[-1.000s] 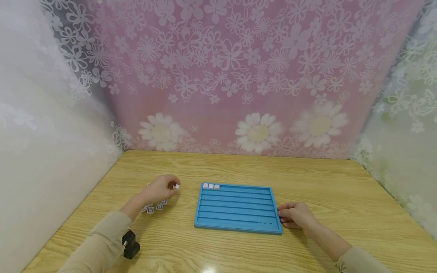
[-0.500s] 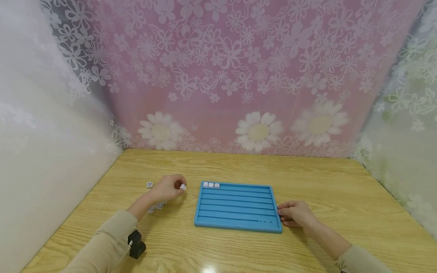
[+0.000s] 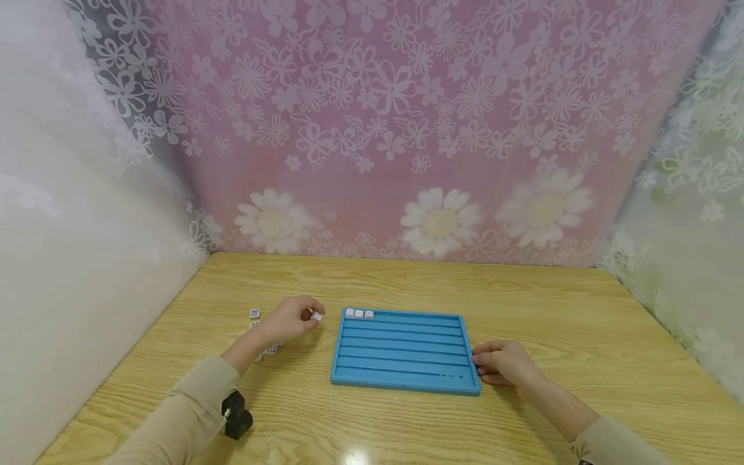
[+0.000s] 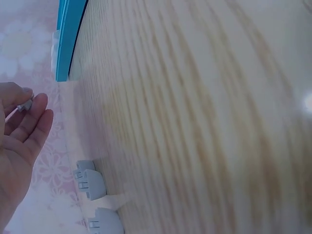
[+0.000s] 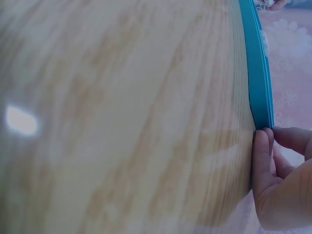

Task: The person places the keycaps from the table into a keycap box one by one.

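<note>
Between thumb and fingertips, my left hand (image 3: pixel 286 321) pinches a small white keycap (image 3: pixel 316 316), held above the table left of the blue tray (image 3: pixel 401 387). The left wrist view shows the same keycap (image 4: pixel 25 104) at the fingertips. Three white keycaps (image 3: pixel 360 314) stand side by side in the tray's far left corner, in the top row of its ridged slots. At the tray's right edge, my right hand (image 3: pixel 506 363) grips the rim, thumb on top and fingers against the side, as the right wrist view shows (image 5: pixel 287 180).
Several loose keycaps lie on the wooden table (image 3: pixel 372 426), partly hidden behind the left hand and wrist, such as one keycap (image 3: pixel 254 313) at the back. Some keycaps (image 4: pixel 92 185) show on their sides in the left wrist view. A pink flowered curtain (image 3: pixel 360 129) closes off the back.
My left hand has moved right with the keycap, away from the loose keycaps and closer to the tray. The right hand and the tray stay put.
</note>
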A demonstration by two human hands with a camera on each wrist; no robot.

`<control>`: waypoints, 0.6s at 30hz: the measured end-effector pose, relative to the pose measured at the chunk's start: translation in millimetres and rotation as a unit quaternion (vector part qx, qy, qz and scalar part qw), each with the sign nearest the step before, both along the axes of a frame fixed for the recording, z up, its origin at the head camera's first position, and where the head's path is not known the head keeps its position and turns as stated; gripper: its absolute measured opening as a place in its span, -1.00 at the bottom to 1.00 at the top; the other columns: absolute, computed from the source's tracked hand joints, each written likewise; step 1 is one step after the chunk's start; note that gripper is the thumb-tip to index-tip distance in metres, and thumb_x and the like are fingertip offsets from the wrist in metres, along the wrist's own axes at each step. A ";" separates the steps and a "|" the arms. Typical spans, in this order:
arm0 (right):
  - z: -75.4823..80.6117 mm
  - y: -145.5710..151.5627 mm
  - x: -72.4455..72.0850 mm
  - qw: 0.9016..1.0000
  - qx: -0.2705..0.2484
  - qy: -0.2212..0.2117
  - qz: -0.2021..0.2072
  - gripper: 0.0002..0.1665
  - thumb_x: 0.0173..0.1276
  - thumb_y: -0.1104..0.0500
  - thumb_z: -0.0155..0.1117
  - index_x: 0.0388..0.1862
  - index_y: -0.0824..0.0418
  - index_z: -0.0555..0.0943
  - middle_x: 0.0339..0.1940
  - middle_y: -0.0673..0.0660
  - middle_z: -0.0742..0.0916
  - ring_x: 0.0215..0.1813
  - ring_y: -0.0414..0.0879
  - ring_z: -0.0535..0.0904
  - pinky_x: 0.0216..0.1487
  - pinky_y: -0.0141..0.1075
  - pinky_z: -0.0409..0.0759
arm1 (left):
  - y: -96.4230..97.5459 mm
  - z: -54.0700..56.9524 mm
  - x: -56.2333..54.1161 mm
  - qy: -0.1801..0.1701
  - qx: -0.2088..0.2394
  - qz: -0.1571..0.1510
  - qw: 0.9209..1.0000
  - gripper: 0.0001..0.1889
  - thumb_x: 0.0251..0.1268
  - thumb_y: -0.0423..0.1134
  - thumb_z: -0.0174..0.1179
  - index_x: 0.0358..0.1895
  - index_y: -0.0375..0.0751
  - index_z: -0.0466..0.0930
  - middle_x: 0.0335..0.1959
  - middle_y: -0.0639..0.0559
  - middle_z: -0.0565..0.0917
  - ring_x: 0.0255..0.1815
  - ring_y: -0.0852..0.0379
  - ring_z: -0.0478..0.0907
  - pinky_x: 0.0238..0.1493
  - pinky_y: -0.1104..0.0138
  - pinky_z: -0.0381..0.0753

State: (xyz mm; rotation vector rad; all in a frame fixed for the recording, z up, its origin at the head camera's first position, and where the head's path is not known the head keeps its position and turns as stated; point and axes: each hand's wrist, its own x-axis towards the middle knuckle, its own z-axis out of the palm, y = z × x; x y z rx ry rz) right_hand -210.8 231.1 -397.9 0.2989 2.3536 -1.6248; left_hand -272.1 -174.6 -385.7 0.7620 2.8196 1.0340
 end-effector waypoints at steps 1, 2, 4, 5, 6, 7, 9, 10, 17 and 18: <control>0.1 -0.1 0.0 1.000 0.000 0.000 0.000 -0.69 0.27 0.35 0.18 -0.05 0.53 0.51 -0.47 0.09 0.62 -0.46 -0.15 0.55 -0.38 -0.31 0.61 | 0.1 -0.1 0.2 -0.002 0.005 0.000 1.000 -0.77 0.27 -0.42 0.11 -0.03 -0.34 0.57 -0.22 -0.03 0.59 -0.36 0.15 0.41 -0.35 0.30 0.44; 0.1 -0.1 0.1 1.000 0.001 0.000 -0.001 -0.69 0.26 0.35 0.17 -0.06 0.52 0.51 -0.47 0.10 0.62 -0.46 -0.15 0.55 -0.38 -0.31 0.61 | 0.0 -0.2 0.5 -0.004 0.010 -0.002 1.000 -0.77 0.26 -0.43 0.11 -0.03 -0.35 0.57 -0.20 -0.06 0.59 -0.35 0.14 0.40 -0.34 0.29 0.44; -0.1 0.1 0.1 1.000 0.002 0.001 0.001 -0.69 0.27 0.35 0.17 -0.06 0.53 0.51 -0.47 0.10 0.62 -0.46 -0.15 0.55 -0.38 -0.31 0.61 | 0.6 -0.6 1.2 -0.012 0.024 0.001 1.000 -0.77 0.26 -0.44 0.11 -0.04 -0.35 0.57 -0.18 -0.08 0.58 -0.33 0.12 0.40 -0.32 0.28 0.44; -0.3 0.2 0.2 1.000 0.004 0.002 0.003 -0.69 0.27 0.35 0.17 -0.06 0.53 0.51 -0.47 0.10 0.62 -0.45 -0.15 0.55 -0.38 -0.31 0.61 | 0.9 -0.8 1.5 -0.017 0.032 0.003 0.999 -0.78 0.26 -0.44 0.11 -0.04 -0.35 0.57 -0.18 -0.08 0.58 -0.33 0.11 0.40 -0.31 0.27 0.44; -0.7 0.0 0.1 1.000 0.005 0.001 0.000 -0.70 0.27 0.35 0.17 -0.06 0.52 0.51 -0.47 0.10 0.63 -0.45 -0.14 0.55 -0.38 -0.31 0.61 | 1.3 -0.9 1.9 -0.021 0.037 0.006 0.999 -0.78 0.25 -0.44 0.12 -0.04 -0.34 0.57 -0.19 -0.08 0.58 -0.32 0.11 0.40 -0.31 0.27 0.44; -1.0 0.2 0.3 1.000 0.006 0.002 0.000 -0.70 0.27 0.35 0.17 -0.06 0.52 0.51 -0.47 0.10 0.63 -0.45 -0.14 0.55 -0.38 -0.31 0.61 | 1.5 -1.5 2.0 -0.023 0.042 0.008 0.999 -0.78 0.25 -0.44 0.13 -0.05 -0.34 0.57 -0.20 -0.06 0.57 -0.33 0.10 0.40 -0.31 0.26 0.45; -1.7 0.6 0.3 1.000 0.007 0.004 0.001 -0.70 0.27 0.35 0.17 -0.07 0.52 0.52 -0.47 0.10 0.63 -0.45 -0.14 0.56 -0.38 -0.30 0.61 | 2.5 -1.9 2.1 -0.026 0.049 0.015 0.998 -0.79 0.24 -0.43 0.15 -0.07 -0.33 0.58 -0.21 -0.02 0.56 -0.32 0.11 0.41 -0.30 0.26 0.45; -2.0 0.8 0.3 1.000 0.007 0.005 0.002 -0.70 0.27 0.35 0.18 -0.07 0.52 0.52 -0.47 0.10 0.63 -0.45 -0.14 0.56 -0.38 -0.30 0.61 | 2.5 -2.4 1.8 -0.026 0.052 0.017 0.998 -0.80 0.23 -0.43 0.16 -0.08 -0.32 0.58 -0.22 -0.01 0.55 -0.33 0.11 0.41 -0.31 0.26 0.45; -3.0 1.0 -0.4 1.000 0.005 0.004 -0.003 -0.72 0.25 0.36 0.19 -0.08 0.51 0.53 -0.49 0.09 0.63 -0.47 -0.15 0.56 -0.39 -0.30 0.61 | 2.0 -4.4 -0.2 -0.008 0.047 0.020 0.999 -0.82 0.22 -0.45 0.17 -0.12 -0.32 0.60 -0.20 -0.02 0.51 -0.35 0.12 0.38 -0.34 0.28 0.43; -3.0 0.9 -0.5 1.000 0.004 0.004 -0.004 -0.72 0.25 0.36 0.19 -0.09 0.51 0.53 -0.49 0.09 0.63 -0.47 -0.15 0.56 -0.39 -0.30 0.61 | 2.2 -4.7 -0.4 -0.008 0.047 0.021 0.999 -0.82 0.22 -0.45 0.17 -0.12 -0.32 0.61 -0.20 -0.02 0.51 -0.35 0.12 0.38 -0.34 0.28 0.43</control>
